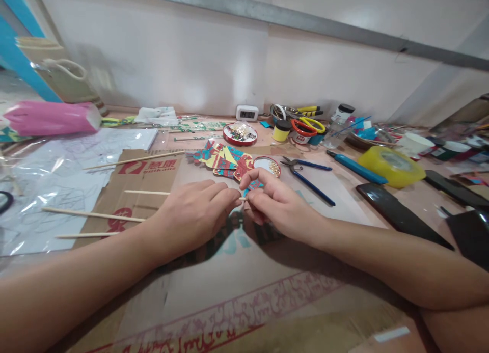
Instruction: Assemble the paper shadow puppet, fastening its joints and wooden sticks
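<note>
My left hand (196, 213) and my right hand (277, 202) meet at the middle of the table, fingertips pinched together. Between them they grip a small blue and red piece of a colourful paper puppet (223, 159), whose body lies flat just beyond my fingers. What exactly sits between my left fingertips is too small to make out. A small round dish with gold bits (267, 165) rests right behind my right hand. Blue-handled pliers (307, 174) lie open to the right of that dish.
Flattened cardboard (148, 177) covers the table with several thin wooden sticks (91, 214) at left. A pink roll (51, 117) lies far left. A red tin (240, 134), scissors (307, 125), paint jars, a yellow tape roll (391, 164) and dark strips (397, 213) crowd the right.
</note>
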`<state>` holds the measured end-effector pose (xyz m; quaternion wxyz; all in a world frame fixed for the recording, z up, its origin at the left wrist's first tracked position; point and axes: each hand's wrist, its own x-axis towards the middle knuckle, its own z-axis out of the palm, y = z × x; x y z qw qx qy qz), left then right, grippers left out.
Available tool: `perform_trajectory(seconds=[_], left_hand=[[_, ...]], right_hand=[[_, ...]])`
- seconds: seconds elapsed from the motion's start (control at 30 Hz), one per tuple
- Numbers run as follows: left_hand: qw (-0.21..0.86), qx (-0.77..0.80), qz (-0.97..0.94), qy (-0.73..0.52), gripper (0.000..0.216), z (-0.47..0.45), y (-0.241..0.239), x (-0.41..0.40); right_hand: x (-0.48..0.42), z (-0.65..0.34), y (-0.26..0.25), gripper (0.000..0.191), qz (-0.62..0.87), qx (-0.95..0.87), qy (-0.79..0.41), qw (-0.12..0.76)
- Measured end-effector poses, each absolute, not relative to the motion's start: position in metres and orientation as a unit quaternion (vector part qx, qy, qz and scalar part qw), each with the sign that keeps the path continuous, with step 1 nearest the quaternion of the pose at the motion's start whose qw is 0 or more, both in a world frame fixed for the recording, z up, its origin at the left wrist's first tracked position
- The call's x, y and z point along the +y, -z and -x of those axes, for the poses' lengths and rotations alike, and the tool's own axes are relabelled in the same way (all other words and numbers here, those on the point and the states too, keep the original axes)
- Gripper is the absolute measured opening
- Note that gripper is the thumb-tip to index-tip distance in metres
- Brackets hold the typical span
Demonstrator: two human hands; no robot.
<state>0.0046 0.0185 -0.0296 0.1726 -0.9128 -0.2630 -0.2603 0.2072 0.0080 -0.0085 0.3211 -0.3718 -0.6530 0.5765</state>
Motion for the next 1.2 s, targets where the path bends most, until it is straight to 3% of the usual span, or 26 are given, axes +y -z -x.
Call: perform_trajectory(seconds=[0.1,0.23,0.43,1.03,1.2], left_hand=[[0.146,-0.277,0.904,0.29,0.019,-0.007,0.031,0.02],[0.156,-0.28,0.902,0.288,0.029,-0.008,0.03,0.02],[0.153,-0.28,0.908,0.271,0.034,-0.007,0.029,0.019],[0.085,-0.314,0.924,0.201,0.034,-0.006,0.029,0.017],[0.1,-0.305,0.921,0.22,0.037,-0.007,0.029,0.019]], right_hand=[[0.008,-0.21,0.007,0.01,0.373,-0.677,-0.531,0.346],[0.011,-0.216,0.016,0.018,0.353,-0.77,-0.38,0.372],[0.012,-0.219,0.028,0.028,0.312,-0.85,-0.242,0.349],[0.009,-0.217,0.027,0.027,0.298,-0.831,-0.319,0.344],[0.011,-0.218,0.029,0.028,0.292,-0.851,-0.271,0.343]])
